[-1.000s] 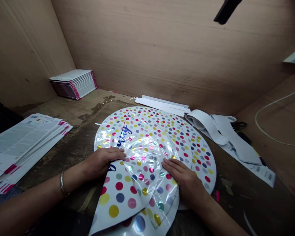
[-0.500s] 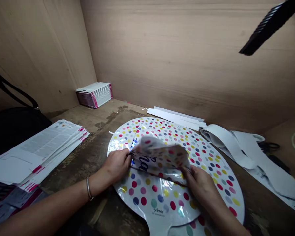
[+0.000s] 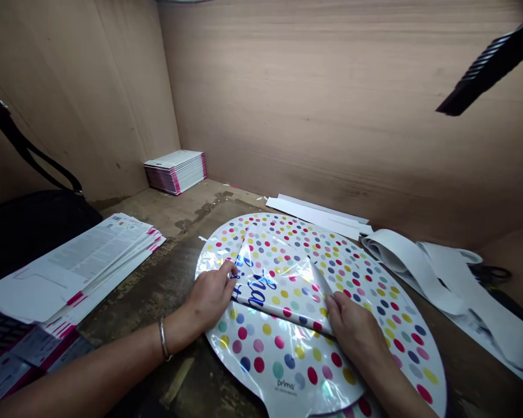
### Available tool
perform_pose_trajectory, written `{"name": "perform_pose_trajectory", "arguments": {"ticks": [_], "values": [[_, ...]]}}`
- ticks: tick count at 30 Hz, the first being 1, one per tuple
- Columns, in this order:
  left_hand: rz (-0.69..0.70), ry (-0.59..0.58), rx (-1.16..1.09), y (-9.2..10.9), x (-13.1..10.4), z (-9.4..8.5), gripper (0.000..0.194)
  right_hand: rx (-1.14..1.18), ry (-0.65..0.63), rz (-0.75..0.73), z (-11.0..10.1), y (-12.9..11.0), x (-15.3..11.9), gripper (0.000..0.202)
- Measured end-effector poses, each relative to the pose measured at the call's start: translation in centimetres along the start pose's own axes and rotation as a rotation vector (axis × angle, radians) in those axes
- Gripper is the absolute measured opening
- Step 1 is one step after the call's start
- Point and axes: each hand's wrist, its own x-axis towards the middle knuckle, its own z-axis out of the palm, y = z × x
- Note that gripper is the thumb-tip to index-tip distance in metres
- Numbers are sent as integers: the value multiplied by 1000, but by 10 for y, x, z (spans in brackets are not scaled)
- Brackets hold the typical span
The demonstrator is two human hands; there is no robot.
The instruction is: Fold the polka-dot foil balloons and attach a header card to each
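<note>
Flat foil balloons (image 3: pixel 394 296) with multicoloured dots lie overlapped on the table, and the front one ends in a neck at the bottom. Across them is a folded dotted foil balloon part (image 3: pixel 287 284) with blue script lettering; I cannot tell whether it joins the layer below. My left hand (image 3: pixel 211 295) pinches its left edge beside the letters. At its right corner, my right hand (image 3: pixel 357 325) grips the foil between thumb and fingers. The right corner is slightly raised and creased.
Printed white-and-pink card sleeves (image 3: pixel 82 261) are piled at left, near a black bag (image 3: pixel 35 223). A stack of cards (image 3: pixel 176 171) stands in the back corner. White paper strips (image 3: pixel 444 278) and scissors (image 3: pixel 492 273) lie at right. A black arm (image 3: pixel 483 75) hangs above.
The lifted, crumpled foil flap has come down and now lies flatter, showing more of the blue lettering. Both hands keep their hold on its edges. The view has shifted slightly.
</note>
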Motion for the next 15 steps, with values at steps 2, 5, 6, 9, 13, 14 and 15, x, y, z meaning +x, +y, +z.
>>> {"name": "perform_pose_trajectory", "arguments": {"ticks": [2, 5, 6, 9, 13, 14, 15], "values": [[8, -11, -8, -1, 0, 0, 12, -3, -22, -29, 0, 1, -3, 35], [35, 4, -60, -3, -1, -1, 15, -24, -29, -34, 0, 3, -7, 31], [51, 7, -79, -4, -2, -2, 19, -34, -25, -26, 0, 2, -8, 31], [105, -14, -100, -7, -3, -4, 24, -47, -12, -11, 0, 0, -8, 30], [137, -18, -82, -10, -2, -4, 13, -32, -28, 7, 0, -3, -5, 29], [142, -11, -84, -11, -1, -3, 13, -36, -28, 11, 0, -3, -5, 29], [144, -7, -84, -11, 1, -2, 14, -43, -27, 13, 0, -4, -4, 29]]}}
